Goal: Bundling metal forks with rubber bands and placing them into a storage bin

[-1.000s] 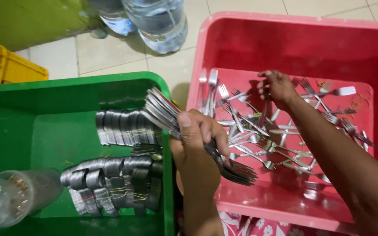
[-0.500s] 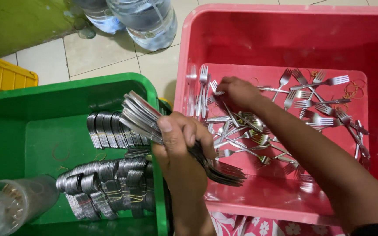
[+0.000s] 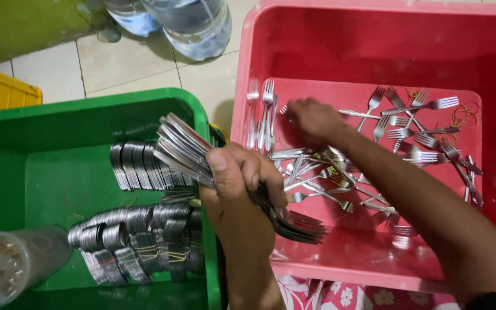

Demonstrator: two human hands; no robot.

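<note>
Two hands at the red tub: your left hand clenches a fork bundle over its near-left rim; your right hand, fingers curled, touches loose forks inside.

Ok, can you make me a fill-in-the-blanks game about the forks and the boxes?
1. The left hand grips a stack of ____.
2. Loose forks lie in the ____ tub.
3. Bundled cutlery lies in the ____ tub.
4. The right hand reaches into the ____ tub.

Missing words: forks; red; green; red
</note>
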